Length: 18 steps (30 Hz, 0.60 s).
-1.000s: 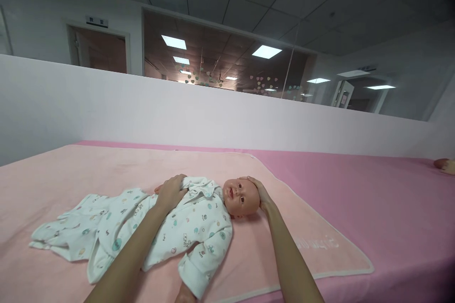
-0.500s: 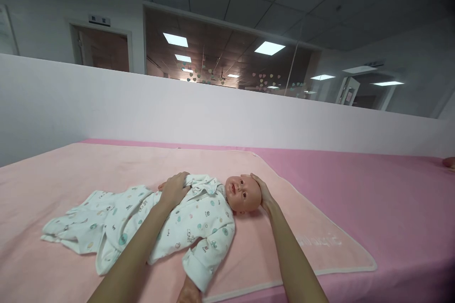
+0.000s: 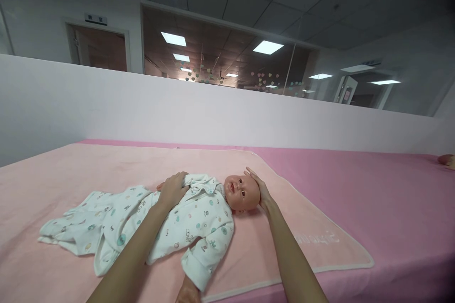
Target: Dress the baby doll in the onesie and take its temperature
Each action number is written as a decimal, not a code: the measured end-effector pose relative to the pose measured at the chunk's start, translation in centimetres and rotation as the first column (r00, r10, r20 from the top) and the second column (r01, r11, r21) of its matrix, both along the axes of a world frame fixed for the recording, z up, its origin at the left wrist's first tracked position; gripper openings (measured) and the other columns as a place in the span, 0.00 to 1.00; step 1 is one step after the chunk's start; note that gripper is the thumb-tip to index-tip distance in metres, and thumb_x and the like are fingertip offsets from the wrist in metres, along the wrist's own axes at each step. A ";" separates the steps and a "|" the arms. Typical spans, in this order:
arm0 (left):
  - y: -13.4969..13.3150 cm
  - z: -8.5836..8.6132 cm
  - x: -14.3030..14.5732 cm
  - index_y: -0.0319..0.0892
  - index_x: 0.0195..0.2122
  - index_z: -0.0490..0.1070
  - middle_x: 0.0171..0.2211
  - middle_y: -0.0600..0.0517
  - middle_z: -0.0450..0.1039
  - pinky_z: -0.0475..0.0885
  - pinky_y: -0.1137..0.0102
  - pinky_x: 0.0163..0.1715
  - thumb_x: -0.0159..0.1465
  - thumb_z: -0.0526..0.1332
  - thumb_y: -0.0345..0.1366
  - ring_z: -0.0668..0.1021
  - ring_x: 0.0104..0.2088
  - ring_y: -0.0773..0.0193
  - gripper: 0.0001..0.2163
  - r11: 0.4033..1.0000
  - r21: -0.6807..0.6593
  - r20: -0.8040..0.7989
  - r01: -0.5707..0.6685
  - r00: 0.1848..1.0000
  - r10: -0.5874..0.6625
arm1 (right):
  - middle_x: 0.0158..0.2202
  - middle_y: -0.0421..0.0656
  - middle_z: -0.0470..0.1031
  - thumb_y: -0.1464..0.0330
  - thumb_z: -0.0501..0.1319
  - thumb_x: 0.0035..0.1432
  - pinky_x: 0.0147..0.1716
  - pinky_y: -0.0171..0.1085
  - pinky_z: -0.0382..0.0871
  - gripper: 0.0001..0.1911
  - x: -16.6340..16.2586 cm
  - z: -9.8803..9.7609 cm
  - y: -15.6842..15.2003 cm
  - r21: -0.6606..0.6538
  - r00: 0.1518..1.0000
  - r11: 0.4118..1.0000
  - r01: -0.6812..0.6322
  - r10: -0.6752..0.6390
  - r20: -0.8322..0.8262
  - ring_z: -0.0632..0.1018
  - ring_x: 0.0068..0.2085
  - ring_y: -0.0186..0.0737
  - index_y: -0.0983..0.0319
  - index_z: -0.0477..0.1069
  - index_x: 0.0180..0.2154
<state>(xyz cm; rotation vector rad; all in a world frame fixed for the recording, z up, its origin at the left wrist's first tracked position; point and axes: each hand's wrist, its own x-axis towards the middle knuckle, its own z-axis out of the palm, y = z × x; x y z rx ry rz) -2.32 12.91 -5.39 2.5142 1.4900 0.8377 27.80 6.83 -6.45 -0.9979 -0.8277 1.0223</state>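
A baby doll (image 3: 209,199) lies on its back on a peach blanket (image 3: 263,251), with its head to the right. It wears a white printed outfit (image 3: 199,218) whose left end lies flat. My left hand (image 3: 174,189) rests flat across the doll's middle; some of its fingertips are hidden on the far side. Against the crown of the doll's head (image 3: 241,192) lies my right hand (image 3: 259,187), palm curved along it and fingers stretched out. One doll hand (image 3: 188,292) shows below a sleeve at the bottom edge.
Under the blanket is a pink sheet (image 3: 341,184), and a white partition (image 3: 213,109) rises behind it. At the far right edge, part of a skin-toned object (image 3: 446,161) is visible. Windows, doors and ceiling lights are beyond.
The fingers of my right hand have straightened and lifted slightly at the tips from the doll's head. My left hand stays on the doll's middle. The view has shifted slightly.
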 end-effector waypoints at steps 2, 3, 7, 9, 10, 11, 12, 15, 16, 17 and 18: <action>0.0 -0.1 0.0 0.43 0.44 0.62 0.43 0.50 0.69 0.60 0.67 0.42 0.55 0.52 0.33 0.69 0.44 0.59 0.14 1.000 0.004 0.004 0.000 1.000 0.000 | 0.53 0.37 0.64 0.60 0.62 0.45 0.52 0.39 0.62 0.25 0.0 0.0 0.0 0.000 1.000 1.000 0.002 -0.002 0.005 0.65 0.54 0.39 0.52 0.65 0.48; 0.1 -0.1 0.0 0.43 0.44 0.62 0.43 0.50 0.69 0.60 0.67 0.42 0.55 0.52 0.34 0.69 0.44 0.58 0.14 1.000 0.006 0.006 0.001 1.000 -0.001 | 0.53 0.36 0.64 0.60 0.62 0.45 0.52 0.39 0.63 0.25 0.0 0.0 0.0 -0.002 1.000 1.000 0.002 -0.002 0.002 0.65 0.54 0.39 0.52 0.64 0.49; 0.1 -0.2 -0.1 0.44 0.43 0.62 0.42 0.51 0.69 0.61 0.67 0.42 0.55 0.52 0.34 0.69 0.44 0.58 0.14 1.000 0.012 0.019 0.006 1.000 -0.006 | 0.50 0.39 0.67 0.59 0.61 0.46 0.49 0.40 0.65 0.25 -0.3 0.3 -0.5 -0.030 0.997 0.997 -0.064 0.063 -0.034 0.70 0.50 0.41 0.55 0.65 0.48; 0.1 -0.2 -0.1 0.43 0.43 0.62 0.42 0.51 0.69 0.61 0.67 0.42 0.55 0.52 0.34 0.69 0.43 0.58 0.14 1.000 0.013 0.023 0.006 1.000 -0.007 | 0.45 0.44 0.72 0.56 0.59 0.47 0.47 0.42 0.67 0.24 -0.5 0.5 -0.7 -0.085 0.990 0.987 -0.135 0.129 -0.064 0.73 0.45 0.44 0.60 0.67 0.46; 0.1 -0.2 -0.1 0.43 0.43 0.62 0.42 0.50 0.69 0.61 0.67 0.42 0.55 0.52 0.34 0.69 0.43 0.58 0.14 1.000 0.014 0.023 0.008 1.000 -0.009 | 0.42 0.46 0.74 0.56 0.58 0.47 0.46 0.43 0.67 0.24 -0.6 0.6 -0.7 -0.117 0.985 0.980 -0.163 0.155 -0.081 0.75 0.43 0.45 0.63 0.68 0.44; 0.2 -0.3 -0.1 0.43 0.43 0.62 0.42 0.50 0.69 0.61 0.67 0.42 0.55 0.52 0.34 0.69 0.43 0.58 0.14 1.000 0.015 0.023 0.011 1.000 -0.011 | 0.39 0.47 0.75 0.55 0.57 0.48 0.45 0.44 0.68 0.24 -0.7 0.7 -0.8 -0.144 0.980 0.972 -0.185 0.172 -0.097 0.75 0.41 0.46 0.64 0.69 0.42; 0.2 -0.3 -0.1 0.43 0.43 0.62 0.42 0.50 0.69 0.60 0.67 0.42 0.55 0.52 0.34 0.69 0.43 0.59 0.14 1.000 0.018 0.022 0.013 1.000 -0.013 | 0.38 0.47 0.76 0.55 0.56 0.48 0.44 0.44 0.68 0.23 -0.8 0.7 -0.8 -0.158 0.977 0.967 -0.200 0.184 -0.111 0.76 0.40 0.46 0.64 0.69 0.41; 0.3 -0.3 -0.1 0.43 0.43 0.62 0.42 0.50 0.69 0.60 0.67 0.42 0.55 0.52 0.34 0.69 0.43 0.59 0.14 1.000 0.013 0.014 0.008 1.000 -0.008 | 0.36 0.47 0.76 0.55 0.55 0.48 0.43 0.44 0.68 0.21 -0.9 0.8 -0.9 -0.160 0.970 0.961 -0.227 0.208 -0.128 0.76 0.39 0.46 0.63 0.69 0.38; 0.3 -0.3 -0.1 0.43 0.43 0.62 0.42 0.50 0.69 0.60 0.67 0.42 0.55 0.52 0.34 0.69 0.43 0.59 0.14 1.000 0.011 0.012 0.007 1.000 -0.007 | 0.36 0.46 0.76 0.55 0.55 0.48 0.43 0.44 0.69 0.20 -1.0 0.8 -0.9 -0.158 0.968 0.960 -0.231 0.211 -0.132 0.76 0.39 0.46 0.63 0.69 0.38; 0.3 -0.3 -0.1 0.43 0.43 0.62 0.42 0.50 0.69 0.60 0.67 0.42 0.55 0.52 0.34 0.69 0.43 0.59 0.14 1.000 0.010 0.011 0.006 1.000 -0.007 | 0.36 0.46 0.76 0.55 0.56 0.48 0.43 0.44 0.69 0.20 -1.0 0.8 -0.9 -0.157 0.968 0.960 -0.233 0.212 -0.137 0.76 0.39 0.46 0.63 0.69 0.37; 0.2 -0.2 -0.1 0.43 0.43 0.62 0.42 0.50 0.69 0.61 0.67 0.42 0.55 0.52 0.34 0.69 0.43 0.59 0.14 1.000 0.009 0.010 0.006 1.000 -0.007 | 0.35 0.46 0.76 0.55 0.56 0.48 0.43 0.44 0.69 0.20 -1.0 0.8 -0.9 -0.158 0.967 0.959 -0.234 0.213 -0.140 0.76 0.39 0.46 0.63 0.69 0.37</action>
